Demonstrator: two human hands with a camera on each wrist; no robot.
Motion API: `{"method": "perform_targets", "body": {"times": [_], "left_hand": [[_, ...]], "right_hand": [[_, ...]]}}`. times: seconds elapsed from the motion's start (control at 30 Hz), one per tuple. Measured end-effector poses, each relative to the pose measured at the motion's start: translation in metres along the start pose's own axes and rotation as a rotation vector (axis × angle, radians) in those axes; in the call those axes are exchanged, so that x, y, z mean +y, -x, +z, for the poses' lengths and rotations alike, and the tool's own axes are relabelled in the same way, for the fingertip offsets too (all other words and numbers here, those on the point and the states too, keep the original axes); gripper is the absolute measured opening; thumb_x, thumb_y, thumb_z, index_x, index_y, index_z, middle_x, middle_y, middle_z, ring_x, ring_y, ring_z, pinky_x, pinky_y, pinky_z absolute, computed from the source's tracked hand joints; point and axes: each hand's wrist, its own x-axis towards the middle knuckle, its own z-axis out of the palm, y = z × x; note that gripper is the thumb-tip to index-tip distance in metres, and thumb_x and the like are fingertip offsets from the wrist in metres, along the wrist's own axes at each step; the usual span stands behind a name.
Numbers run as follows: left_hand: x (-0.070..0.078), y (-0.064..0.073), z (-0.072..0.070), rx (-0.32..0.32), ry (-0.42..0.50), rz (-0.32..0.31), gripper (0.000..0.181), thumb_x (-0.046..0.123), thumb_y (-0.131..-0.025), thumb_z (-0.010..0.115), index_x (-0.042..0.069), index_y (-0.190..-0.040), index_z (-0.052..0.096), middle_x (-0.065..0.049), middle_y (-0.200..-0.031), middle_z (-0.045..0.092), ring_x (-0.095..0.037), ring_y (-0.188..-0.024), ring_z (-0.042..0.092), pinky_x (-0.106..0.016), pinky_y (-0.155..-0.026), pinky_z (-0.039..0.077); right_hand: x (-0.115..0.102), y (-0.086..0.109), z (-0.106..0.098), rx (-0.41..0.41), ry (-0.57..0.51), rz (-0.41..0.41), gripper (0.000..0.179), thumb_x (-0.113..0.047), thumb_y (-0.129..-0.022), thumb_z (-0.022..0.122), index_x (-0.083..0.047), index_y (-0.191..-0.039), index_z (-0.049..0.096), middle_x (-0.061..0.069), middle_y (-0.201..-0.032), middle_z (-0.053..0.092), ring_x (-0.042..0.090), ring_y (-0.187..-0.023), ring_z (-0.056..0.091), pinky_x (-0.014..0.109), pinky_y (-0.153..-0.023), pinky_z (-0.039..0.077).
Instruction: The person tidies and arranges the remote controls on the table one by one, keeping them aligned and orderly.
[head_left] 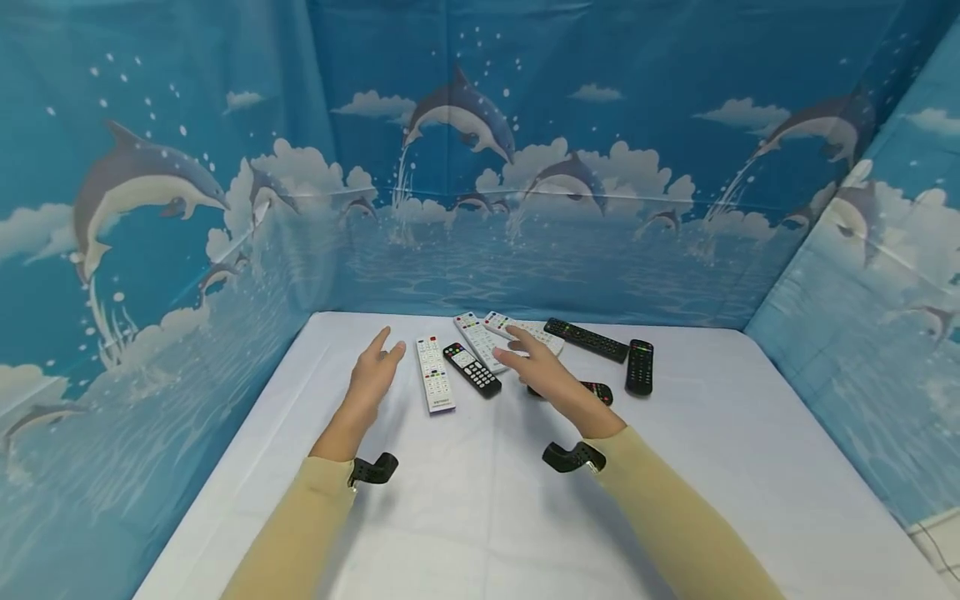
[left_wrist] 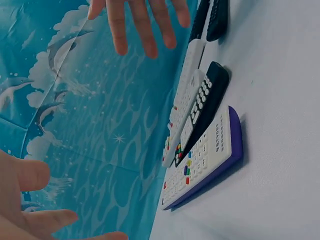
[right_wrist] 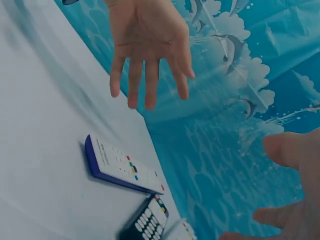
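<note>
Both hands hover over the white table with straight, spread fingers and hold nothing. My left hand is just left of a white remote control with a purple underside. Beside that remote lies a black remote with white buttons. Two white remotes lie close together behind; my right hand partly covers one of them. Below the right hand is a black remote, its middle hidden by that hand. In the left wrist view, the purple-sided remote lies nearest.
A long black remote lies slanted at the back right, with a shorter black remote near it. A blue dolphin-print curtain encloses the white tabletop at the back and sides. Both wrists wear black camera mounts.
</note>
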Motion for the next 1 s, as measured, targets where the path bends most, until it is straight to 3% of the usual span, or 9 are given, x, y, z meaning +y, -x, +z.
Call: {"method": "perform_targets", "body": {"times": [0.17,0.27,0.43,0.6,0.77,1.0], "left_hand": [[-0.007,-0.015,-0.002,-0.100,0.315,-0.144,0.069,0.043,-0.106,0.047,0.027,-0.163,0.014,-0.018,-0.165,0.017,-0.046,-0.146,0.022,-0.065,-0.112,0.029],[-0.015,-0.024,-0.001,-0.149,0.452,-0.206,0.069,0.042,-0.107,0.043,0.024,-0.164,0.009,-0.023,-0.163,0.016,-0.049,-0.145,0.021,-0.065,-0.113,0.027],[-0.028,-0.034,0.004,-0.177,0.583,-0.282,0.070,0.039,-0.108,0.039,0.019,-0.164,0.003,-0.030,-0.161,0.014,-0.052,-0.145,0.021,-0.067,-0.111,0.030],[-0.031,-0.039,0.011,-0.198,0.711,-0.346,0.073,0.038,-0.108,0.039,0.011,-0.163,-0.001,-0.033,-0.161,0.010,-0.050,-0.146,0.018,-0.070,-0.108,0.029],[-0.031,-0.039,0.017,-0.237,0.760,-0.384,0.072,0.034,-0.109,0.035,0.002,-0.160,-0.005,-0.034,-0.161,0.009,-0.048,-0.147,0.017,-0.071,-0.109,0.026],[-0.035,-0.041,0.013,-0.280,0.694,-0.406,0.061,0.017,-0.108,0.035,-0.007,-0.158,0.007,-0.036,-0.156,0.022,-0.050,-0.142,0.029,-0.061,-0.112,0.033]], "right_hand": [[0.003,-0.019,0.021,-0.093,-0.259,0.101,0.075,-0.050,-0.098,0.061,-0.018,-0.159,0.030,0.016,-0.155,0.038,0.041,-0.140,0.038,0.057,-0.111,0.037],[0.007,-0.029,0.032,-0.136,-0.367,0.158,0.070,-0.044,-0.101,0.058,-0.012,-0.158,0.030,0.021,-0.154,0.039,0.042,-0.139,0.039,0.056,-0.111,0.038],[0.011,-0.042,0.050,-0.175,-0.471,0.253,0.062,-0.036,-0.106,0.049,-0.008,-0.158,0.030,0.024,-0.153,0.039,0.040,-0.137,0.043,0.053,-0.109,0.042],[0.013,-0.049,0.065,-0.171,-0.565,0.303,0.059,-0.032,-0.107,0.047,-0.007,-0.157,0.031,0.025,-0.152,0.039,0.039,-0.135,0.046,0.052,-0.106,0.045],[0.012,-0.052,0.076,-0.134,-0.629,0.335,0.058,-0.030,-0.106,0.047,-0.005,-0.156,0.032,0.024,-0.149,0.041,0.038,-0.132,0.047,0.055,-0.103,0.047],[0.013,-0.054,0.079,-0.092,-0.677,0.355,0.051,-0.024,-0.104,0.049,-0.002,-0.149,0.042,0.024,-0.142,0.046,0.038,-0.122,0.054,0.055,-0.095,0.052]]}}
